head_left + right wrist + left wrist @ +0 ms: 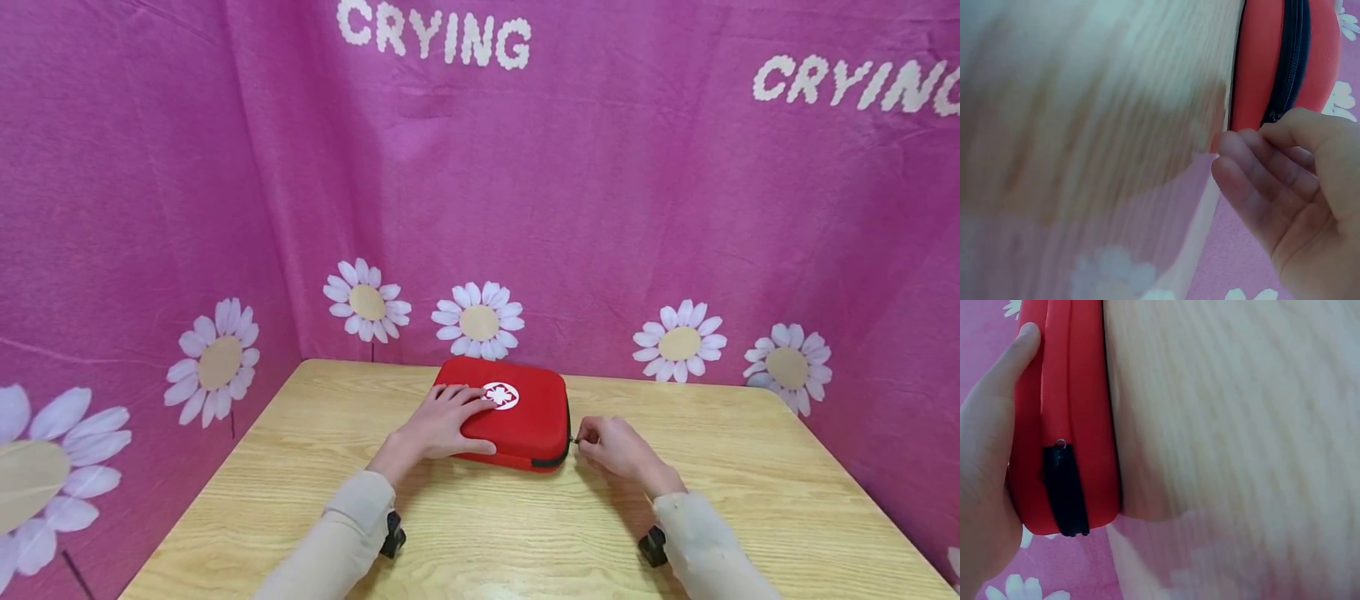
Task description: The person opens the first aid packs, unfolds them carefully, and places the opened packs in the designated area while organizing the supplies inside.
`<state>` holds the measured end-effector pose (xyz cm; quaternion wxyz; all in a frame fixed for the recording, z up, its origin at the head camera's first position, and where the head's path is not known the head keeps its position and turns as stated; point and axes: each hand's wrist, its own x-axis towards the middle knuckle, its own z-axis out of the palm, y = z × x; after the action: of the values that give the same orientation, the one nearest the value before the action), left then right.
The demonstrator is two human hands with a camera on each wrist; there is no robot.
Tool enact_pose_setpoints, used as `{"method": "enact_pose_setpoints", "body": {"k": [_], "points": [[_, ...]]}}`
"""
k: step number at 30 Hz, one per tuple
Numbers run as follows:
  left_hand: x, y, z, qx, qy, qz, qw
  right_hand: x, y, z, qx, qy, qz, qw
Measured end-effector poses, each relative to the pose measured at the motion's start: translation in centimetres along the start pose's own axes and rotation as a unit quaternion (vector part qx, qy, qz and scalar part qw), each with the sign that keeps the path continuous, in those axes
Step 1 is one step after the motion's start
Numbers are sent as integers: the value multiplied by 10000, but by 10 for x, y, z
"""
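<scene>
A red zippered first-aid case (528, 429) with a white round emblem (500, 396) lies flat on the wooden table. My left hand (442, 422) rests on its lid from the left, fingers spread across the top and thumb (1025, 340) along the front edge. At the case's right side my right hand (617, 447) pinches the small zipper pull (574, 439) between thumb and index finger. The black zipper (1293, 56) runs along that side up to these fingertips, which mostly hide the pull in the right wrist view. Its teeth look closed along the stretch in sight.
Pale wooden tabletop (517, 533) surrounds the case. Pink cloth walls (585, 208) with daisies and white lettering stand behind and at both sides. The case sits near the table's back edge. Small black devices (392, 535) are worn under both wrists.
</scene>
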<state>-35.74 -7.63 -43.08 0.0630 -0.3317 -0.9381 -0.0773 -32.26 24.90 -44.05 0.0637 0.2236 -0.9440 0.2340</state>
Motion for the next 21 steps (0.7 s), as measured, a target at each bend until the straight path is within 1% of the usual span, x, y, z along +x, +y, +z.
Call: {"method": "enact_pose_setpoints", "body": {"k": [6, 12, 16, 21], "points": [[3, 6, 7, 232, 294, -127, 9992, -5, -3, -2, 133, -100, -80, 9998], [5, 13, 11, 444, 425, -309, 9976, -9, -7, -5, 297, -309, -84, 9990], [8, 18, 12, 574, 374, -453, 9966, -12, -8, -5, 381, -433, -78, 9983], [11, 25, 15, 606, 320, -677, 9953, -13, -11, -2, 573, -526, -183, 9968]]}}
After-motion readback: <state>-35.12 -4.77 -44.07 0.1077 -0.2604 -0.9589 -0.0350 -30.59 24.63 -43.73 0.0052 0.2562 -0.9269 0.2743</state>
